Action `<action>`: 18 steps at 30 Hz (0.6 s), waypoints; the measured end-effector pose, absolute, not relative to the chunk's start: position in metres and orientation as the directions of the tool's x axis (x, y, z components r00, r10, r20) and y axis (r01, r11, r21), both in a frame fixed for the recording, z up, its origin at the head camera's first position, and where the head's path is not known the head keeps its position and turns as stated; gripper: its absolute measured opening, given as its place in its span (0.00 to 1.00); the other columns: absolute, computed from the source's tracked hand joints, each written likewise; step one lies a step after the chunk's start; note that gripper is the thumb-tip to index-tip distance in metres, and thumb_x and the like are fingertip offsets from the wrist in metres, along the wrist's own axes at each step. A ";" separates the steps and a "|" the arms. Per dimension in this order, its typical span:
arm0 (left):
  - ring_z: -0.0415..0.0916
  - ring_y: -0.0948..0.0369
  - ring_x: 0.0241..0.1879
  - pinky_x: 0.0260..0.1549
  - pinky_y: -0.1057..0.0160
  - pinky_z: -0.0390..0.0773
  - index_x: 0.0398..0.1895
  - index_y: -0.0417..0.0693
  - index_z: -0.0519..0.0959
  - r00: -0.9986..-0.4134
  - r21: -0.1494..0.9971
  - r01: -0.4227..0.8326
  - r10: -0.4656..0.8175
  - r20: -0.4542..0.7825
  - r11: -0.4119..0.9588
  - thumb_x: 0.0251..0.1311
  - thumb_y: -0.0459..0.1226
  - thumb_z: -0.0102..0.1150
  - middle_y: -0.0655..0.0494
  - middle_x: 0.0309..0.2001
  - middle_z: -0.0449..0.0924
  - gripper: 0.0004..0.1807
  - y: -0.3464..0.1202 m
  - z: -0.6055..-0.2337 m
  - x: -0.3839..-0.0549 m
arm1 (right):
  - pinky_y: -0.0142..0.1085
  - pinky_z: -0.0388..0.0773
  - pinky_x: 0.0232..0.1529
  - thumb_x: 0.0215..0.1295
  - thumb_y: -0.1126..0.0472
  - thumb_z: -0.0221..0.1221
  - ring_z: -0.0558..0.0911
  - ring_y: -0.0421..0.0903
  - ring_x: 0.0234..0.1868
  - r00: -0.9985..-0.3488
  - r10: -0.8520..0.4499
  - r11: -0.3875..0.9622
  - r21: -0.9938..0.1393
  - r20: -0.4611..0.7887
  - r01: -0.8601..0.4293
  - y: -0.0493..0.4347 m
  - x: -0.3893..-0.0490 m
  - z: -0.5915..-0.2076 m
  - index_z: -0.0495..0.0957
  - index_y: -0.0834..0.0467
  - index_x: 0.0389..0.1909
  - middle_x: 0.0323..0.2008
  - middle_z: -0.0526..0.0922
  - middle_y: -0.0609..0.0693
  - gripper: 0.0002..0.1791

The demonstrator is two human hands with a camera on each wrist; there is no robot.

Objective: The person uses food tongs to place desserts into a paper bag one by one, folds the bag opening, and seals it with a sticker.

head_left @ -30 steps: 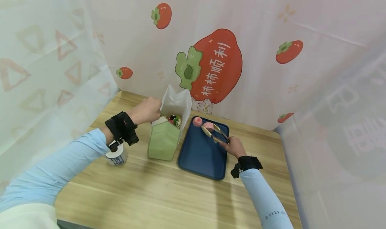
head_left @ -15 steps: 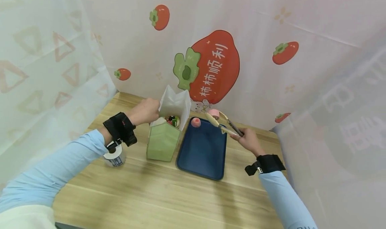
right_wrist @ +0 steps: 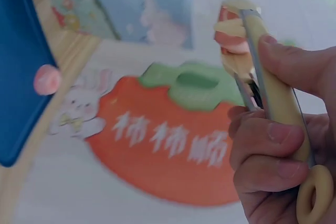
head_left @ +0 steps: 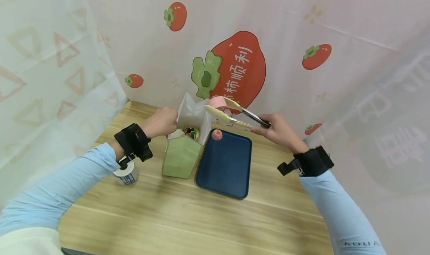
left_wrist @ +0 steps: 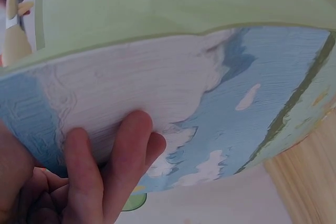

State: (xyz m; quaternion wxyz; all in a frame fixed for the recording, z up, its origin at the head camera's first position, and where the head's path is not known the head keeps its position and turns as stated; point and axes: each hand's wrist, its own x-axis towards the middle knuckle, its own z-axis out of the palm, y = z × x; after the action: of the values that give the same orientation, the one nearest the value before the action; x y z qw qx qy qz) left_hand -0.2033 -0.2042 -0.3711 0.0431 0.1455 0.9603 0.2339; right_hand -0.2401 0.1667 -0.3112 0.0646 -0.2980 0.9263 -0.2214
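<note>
My left hand [head_left: 160,123] grips the upper edge of an open paper bag [head_left: 181,158], green on the near side. In the left wrist view its fingers [left_wrist: 128,145] lie against a blue-and-white painted side. Colourful food-like pieces [head_left: 192,133] show inside the bag. With my right hand [head_left: 279,131] I hold cream-tipped tongs [head_left: 246,117], raised above the tray's far end. Between their tips is a small pink cake-like piece [head_left: 217,102], close to the bag's right upper edge; the right wrist view shows darker bands on this pink piece [right_wrist: 231,43].
A dark blue tray [head_left: 223,169] lies right of the bag, with one pink round piece [head_left: 217,134] at its far left corner. A white roll with blue print [head_left: 125,174] stands left, partly behind the left wrist strap. Printed cloth [head_left: 285,19] hangs around the wooden table [head_left: 174,217].
My right hand has lifted the pink piece off the tray with the tongs, then carried it up and left towards the bag. The left hand keeps its place on the bag.
</note>
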 end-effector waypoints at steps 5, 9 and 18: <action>0.73 0.60 0.16 0.16 0.67 0.68 0.31 0.34 0.78 -0.949 0.479 0.260 0.314 -0.034 0.839 0.61 0.26 0.49 0.45 0.25 0.79 0.07 -0.203 -0.373 -0.202 | 0.38 0.68 0.29 0.62 0.56 0.68 0.73 0.48 0.25 -0.740 -0.672 0.705 -0.325 -0.025 -0.630 0.126 -0.242 -0.290 0.80 0.60 0.52 0.25 0.77 0.52 0.20; 0.72 0.60 0.17 0.17 0.67 0.67 0.29 0.34 0.78 -0.951 0.445 0.261 0.306 -0.032 0.857 0.60 0.26 0.50 0.46 0.24 0.78 0.06 -0.204 -0.374 -0.202 | 0.46 0.82 0.47 0.58 0.55 0.70 0.85 0.52 0.45 -0.669 -0.741 0.663 -0.227 -0.058 -0.714 0.091 -0.250 -0.285 0.76 0.59 0.61 0.50 0.85 0.56 0.30; 0.73 0.60 0.17 0.17 0.68 0.68 0.24 0.39 0.76 -0.958 0.429 0.245 0.286 -0.033 0.869 0.60 0.26 0.51 0.49 0.21 0.76 0.08 -0.203 -0.375 -0.202 | 0.35 0.64 0.26 0.61 0.50 0.68 0.72 0.46 0.26 -0.668 -0.685 0.685 0.055 -0.291 -0.726 0.022 -0.261 -0.279 0.81 0.58 0.41 0.25 0.75 0.49 0.17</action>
State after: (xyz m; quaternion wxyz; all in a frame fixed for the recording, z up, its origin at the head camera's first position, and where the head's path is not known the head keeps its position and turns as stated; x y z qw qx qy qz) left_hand -0.2024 -0.2034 -0.3746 0.0478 0.1377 0.9656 0.2154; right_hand -0.2605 0.0216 -0.2788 0.1243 -0.3878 0.9095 0.0832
